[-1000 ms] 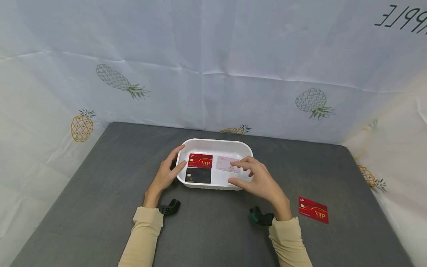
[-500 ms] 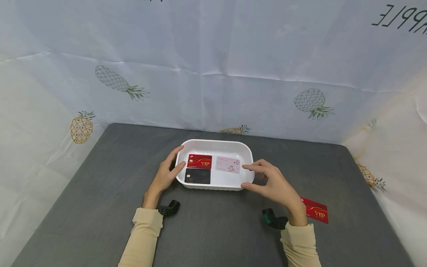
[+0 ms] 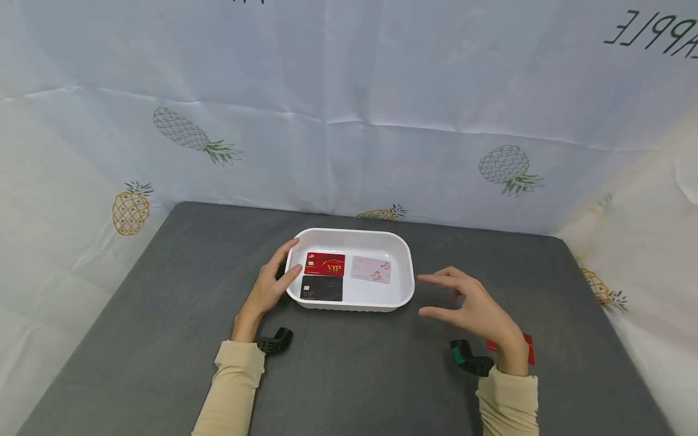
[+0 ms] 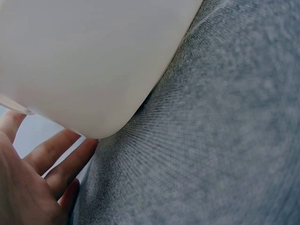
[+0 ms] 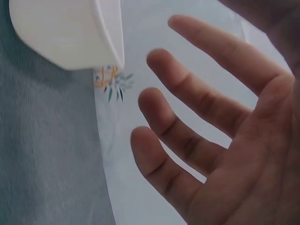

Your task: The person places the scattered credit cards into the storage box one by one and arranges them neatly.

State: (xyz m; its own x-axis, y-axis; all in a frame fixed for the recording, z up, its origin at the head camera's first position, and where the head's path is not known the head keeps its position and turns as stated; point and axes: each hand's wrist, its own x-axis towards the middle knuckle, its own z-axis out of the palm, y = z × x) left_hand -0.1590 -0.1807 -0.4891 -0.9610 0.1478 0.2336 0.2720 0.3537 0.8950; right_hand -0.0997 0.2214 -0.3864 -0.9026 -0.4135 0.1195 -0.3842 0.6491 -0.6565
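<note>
A white plastic tray (image 3: 382, 303) holds a red VIP card (image 3: 325, 264), a black VIP card (image 3: 322, 288) and a pale pink VIP card (image 3: 371, 269), all lying flat. My left hand (image 3: 271, 280) rests at the tray's left end, thumb over the rim and fingers spread along the outside. In the left wrist view, the fingers (image 4: 61, 159) lie fairly straight against its outer wall. To the right of the tray, my right hand (image 3: 474, 306) is apart from it with nothing between thumb and fingers. Another red card (image 3: 530, 349) lies beneath the right wrist, mostly hidden.
A dark grey table (image 3: 349, 381) carries the tray near its far edge. Behind it hangs a pale cloth (image 3: 349, 163) printed with pineapples. Each wrist wears a black camera mount, such as the right camera mount (image 3: 471, 360).
My right hand has drawn back from over the pink card to the right, out past the tray, and its wrist now covers most of the loose red card. My left hand stays at the tray.
</note>
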